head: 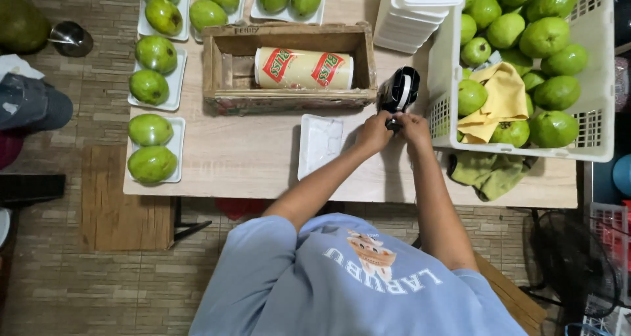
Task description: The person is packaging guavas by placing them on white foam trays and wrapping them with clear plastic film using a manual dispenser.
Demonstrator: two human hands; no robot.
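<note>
My left hand [373, 132] and my right hand [414, 128] meet over the wooden table [250, 158], both closed on the lower end of a black and white hand-held device [399, 91]. Just left of my hands lies an empty white foam tray [319, 144]. A wooden box [289, 68] behind it holds a roll of cling film [303, 68].
A white plastic basket [595, 139] at the right holds several green fruits and a yellow cloth [499, 99]. A stack of foam trays [417, 10] stands behind. Trays with green fruits [152, 146] line the left and far edges. A green cloth [488, 173] lies near the front edge.
</note>
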